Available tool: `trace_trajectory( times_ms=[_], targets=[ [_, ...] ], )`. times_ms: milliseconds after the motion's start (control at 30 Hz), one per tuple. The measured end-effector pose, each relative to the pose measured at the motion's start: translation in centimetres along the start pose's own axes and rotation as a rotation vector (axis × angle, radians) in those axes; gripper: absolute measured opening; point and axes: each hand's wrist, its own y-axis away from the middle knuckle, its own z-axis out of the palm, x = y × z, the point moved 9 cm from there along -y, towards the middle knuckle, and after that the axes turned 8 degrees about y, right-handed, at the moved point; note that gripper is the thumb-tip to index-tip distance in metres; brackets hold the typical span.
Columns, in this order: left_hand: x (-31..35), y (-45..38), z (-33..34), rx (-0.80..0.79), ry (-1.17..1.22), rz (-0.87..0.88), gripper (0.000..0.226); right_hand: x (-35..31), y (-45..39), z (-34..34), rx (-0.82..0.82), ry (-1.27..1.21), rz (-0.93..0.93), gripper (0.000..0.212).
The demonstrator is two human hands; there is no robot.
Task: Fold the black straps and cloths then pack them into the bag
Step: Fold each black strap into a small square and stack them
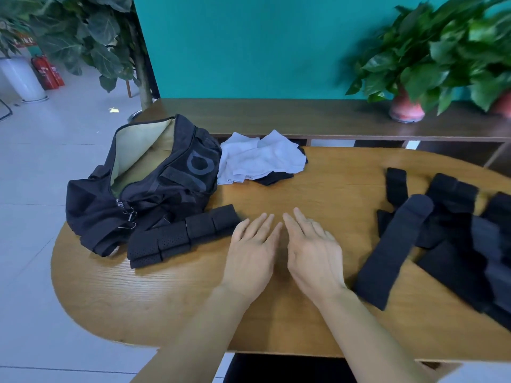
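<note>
An open black bag (154, 183) with a beige lining lies at the table's left end. In front of it lie folded black straps (182, 236) in a row. Behind, a pile of white cloths (257, 158) covers a black cloth (273, 178). At the right lies a heap of unfolded black straps (442, 230). My left hand (251, 255) and my right hand (312, 252) hover side by side over the bare wood in the middle, palms down, fingers straight, holding nothing.
The wooden table (276, 322) has rounded ends and its left edge drops to a tiled floor. A darker shelf (276, 117) runs behind it with potted plants (431, 64) at the right. A teal wall stands behind. Another large plant (91, 42) stands far left.
</note>
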Motion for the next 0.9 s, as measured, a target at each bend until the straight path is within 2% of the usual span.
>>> trace_trajectory(
  times_ms=[267,400,433,533,767,900],
  targets=[
    [12.4,-1.6,3.4,-0.178,0.276,0.267,0.042,11.8,5.8,-3.6,0.026,0.138,0.241,0.045],
    [16.1,-1.3,4.7,-0.289,0.269,0.412,0.048,15.7,8.5,-3.1,-0.062,0.239,0.338,0.031],
    [16.3,-1.0,5.1,-0.304,0.262,0.428,0.048,16.2,8.9,-2.6,-0.109,0.248,0.336,0.034],
    [16.3,-0.1,5.4,-0.292,0.277,0.441,0.044,16.6,9.5,-1.7,-0.190,0.246,0.287,0.047],
    [15.3,1.2,4.2,-0.276,0.153,0.368,0.043,14.5,9.2,-0.2,-0.267,0.125,0.193,0.055],
    [13.7,1.9,3.4,-0.273,0.145,0.324,0.044,12.9,8.7,0.3,-0.280,0.041,0.136,0.052]
  ],
)
